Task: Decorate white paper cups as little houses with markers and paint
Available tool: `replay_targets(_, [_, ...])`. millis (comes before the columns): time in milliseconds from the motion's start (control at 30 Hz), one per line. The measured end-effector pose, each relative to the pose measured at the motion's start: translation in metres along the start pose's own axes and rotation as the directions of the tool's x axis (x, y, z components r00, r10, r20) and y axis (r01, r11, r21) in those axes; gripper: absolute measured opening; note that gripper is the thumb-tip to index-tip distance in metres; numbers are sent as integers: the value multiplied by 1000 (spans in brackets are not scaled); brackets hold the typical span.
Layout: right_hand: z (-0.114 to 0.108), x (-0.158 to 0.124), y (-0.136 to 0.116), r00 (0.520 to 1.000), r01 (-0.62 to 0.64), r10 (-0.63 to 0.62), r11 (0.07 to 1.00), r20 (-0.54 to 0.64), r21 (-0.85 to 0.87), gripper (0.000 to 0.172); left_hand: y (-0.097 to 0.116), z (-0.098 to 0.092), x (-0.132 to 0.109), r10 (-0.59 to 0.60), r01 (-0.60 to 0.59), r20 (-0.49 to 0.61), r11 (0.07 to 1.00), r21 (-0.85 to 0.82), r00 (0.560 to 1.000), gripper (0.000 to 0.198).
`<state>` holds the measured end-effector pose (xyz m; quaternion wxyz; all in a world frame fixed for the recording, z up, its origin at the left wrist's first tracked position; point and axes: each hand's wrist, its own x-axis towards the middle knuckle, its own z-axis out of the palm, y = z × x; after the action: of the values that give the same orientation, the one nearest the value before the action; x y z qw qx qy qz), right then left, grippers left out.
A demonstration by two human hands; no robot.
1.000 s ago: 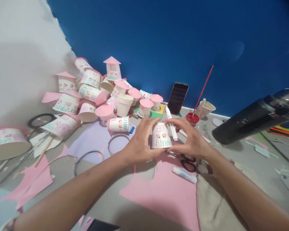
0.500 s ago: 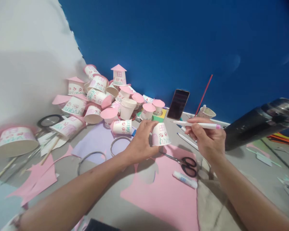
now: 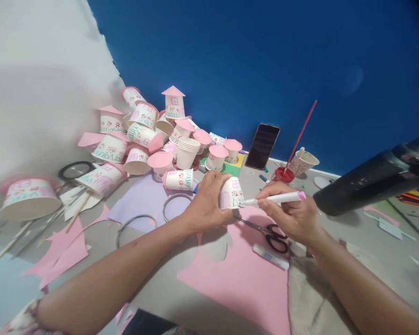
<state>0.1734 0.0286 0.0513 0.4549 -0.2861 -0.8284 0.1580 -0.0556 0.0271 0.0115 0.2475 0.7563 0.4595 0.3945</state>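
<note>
In the middle of the head view, my left hand [image 3: 209, 200] grips a small upside-down paper cup [image 3: 231, 191] by its side. The cup bears a pink window, red marks and green strokes near its rim, and no roof sits on it. Between the fingers of my right hand [image 3: 289, 214] is a white marker [image 3: 277, 198] with a pink end. Its tip is at the cup's lower right side, apparently touching it. Just below the cup lie black-handled scissors [image 3: 275, 238] on pink paper [image 3: 237, 284], beside a white glue tube [image 3: 270, 257].
Several decorated cups with pink paper roofs [image 3: 160, 160] are heaped at the left back, around a stack of plain cups [image 3: 187, 152]. A phone [image 3: 263, 146] leans on the blue wall. A dark bottle [image 3: 363, 179] lies tilted at right. Pink scraps [image 3: 64, 253] and tape rolls [image 3: 76, 172] are at left.
My right hand has moved left and down, bringing the marker's tip to the cup's lower side. A red container with the red stick, hidden earlier, now shows. My left hand keeps its hold.
</note>
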Motion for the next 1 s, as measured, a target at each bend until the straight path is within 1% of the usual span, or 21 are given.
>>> replay_targets(133, [3,0,-2,1000,-2,1,1000,20,16,9,1,1,-1,17,-18,17,995,98,1000,65])
replay_targets(267, [7,-2,-4,998,-13,11,1000,63,27,9,3,2,-3,-6,-4,51,982,190,999,64])
replay_targets(367, [8,-4,-4,997,-16,14,999,73,28,9,3,2,-3,-10,-4,59,973,229,998,62])
replay_targets(500, [8,-4,-3,996,-21,20,1000,91,10,10,4,1,-3,-6,-9,65,972,236,998,60])
replay_targets(667, [7,-2,-3,992,-43,43,999,115,2,13,4,2,-2,-5,-8,58,973,229,998,62])
replay_targets(833, [2,-3,1,995,-80,79,996,57,28,11,4,2,-3,-8,-5,58,975,223,998,61])
replay_targets(1000, [1,-1,2,994,-98,95,994,59,45,12,3,2,-3,-4,-6,51,980,200,999,61])
